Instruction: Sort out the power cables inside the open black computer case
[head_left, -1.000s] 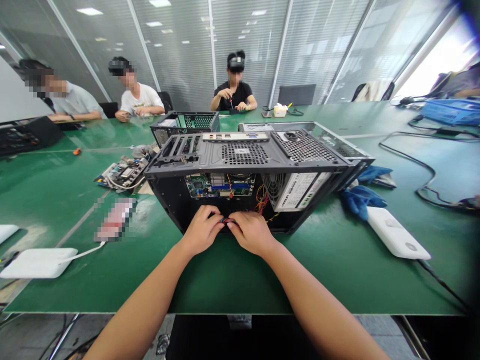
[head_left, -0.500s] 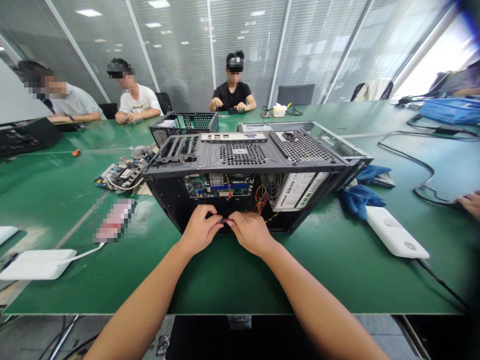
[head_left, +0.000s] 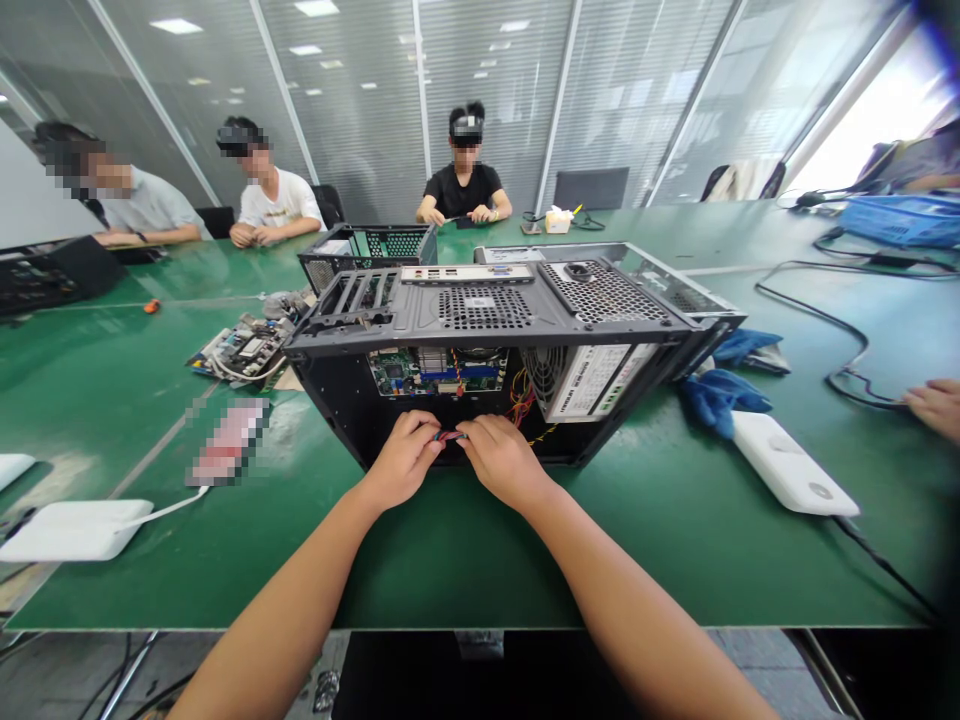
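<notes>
1. Near left edge: white box (head_left: 75,530) flat on green table (head_left: 450,560), with a white cord running right toward a pixelated patch (head_left: 229,440).
2. Far left: black case (head_left: 52,280) on table. Two seated people behind it, forearms on the tabletop.
3. Left of centre: loose circuit board (head_left: 244,348) with wires on it, just beside the computer case. Small orange item (head_left: 153,305) farther out, well apart.
4. Centre: computer case (head_left: 487,310) lying on its side, open face toward the near edge, perforated grey panel on top.
5. Inside the case: motherboard (head_left: 439,370) at left, power supply (head_left: 592,378) with fan grille at right, coloured wires (head_left: 525,405) between them.
6. Behind the case: mesh-sided case (head_left: 371,245); touching or only close, cannot tell. Third seated person at the far side, hands on table.
7. Left hand (head_left: 405,458) at the near lower lip of the case opening, fingers curled, pinching the left end of the red cable (head_left: 450,436).
8. Red cable short and roughly level, spanning the small gap between both hands, just below the motherboard at the case floor.
9. Right hand (head_left: 502,462) just beside the left, fingers clenched on the right end of the red cable.
10. Right of the case: crumpled blue gloves (head_left: 720,395), with a white slab (head_left: 791,465) just beside them on the near side.
11. Far right: black cable (head_left: 847,350) looping across table. Another person's hand (head_left: 934,405) at the right edge near that loop. Blue basket (head_left: 904,220) at the far corner.
</notes>
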